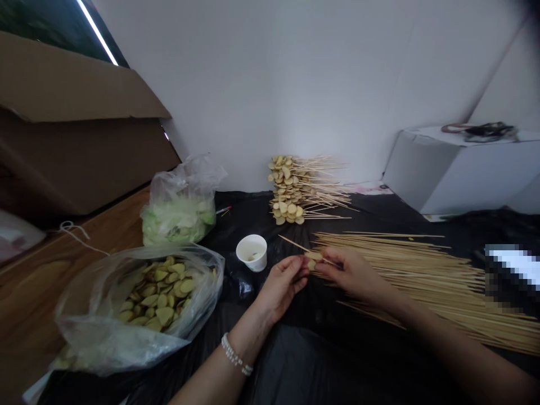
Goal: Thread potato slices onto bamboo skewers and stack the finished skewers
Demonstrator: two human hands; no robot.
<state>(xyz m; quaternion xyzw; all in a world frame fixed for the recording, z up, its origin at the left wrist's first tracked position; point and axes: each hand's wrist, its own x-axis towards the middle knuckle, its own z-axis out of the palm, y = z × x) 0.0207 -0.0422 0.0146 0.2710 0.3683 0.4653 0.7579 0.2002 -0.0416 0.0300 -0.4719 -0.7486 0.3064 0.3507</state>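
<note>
My left hand [279,288], with a beaded bracelet at the wrist, has its fingers closed on pale yellow slices [313,256] that look like potato. My right hand [356,274] is closed around a thin wooden skewer [292,242] just right of these slices. The bare end of the skewer points up and left, past my left fingertips. Where the skewer runs through the slices is partly hidden by fingers. Under and beyond my right hand lies a wide heap of bare skewers [430,281]. Loose slices [162,292] fill an open clear plastic bag [90,312] to my left.
Finished-looking skewers of slices [289,185] are stacked against the white wall. A white paper cup [252,253] stands near my left hand. Behind the open bag sits another bag [179,208] with pale green contents. A cardboard box [84,163] and a white box [472,169] flank the black-covered surface.
</note>
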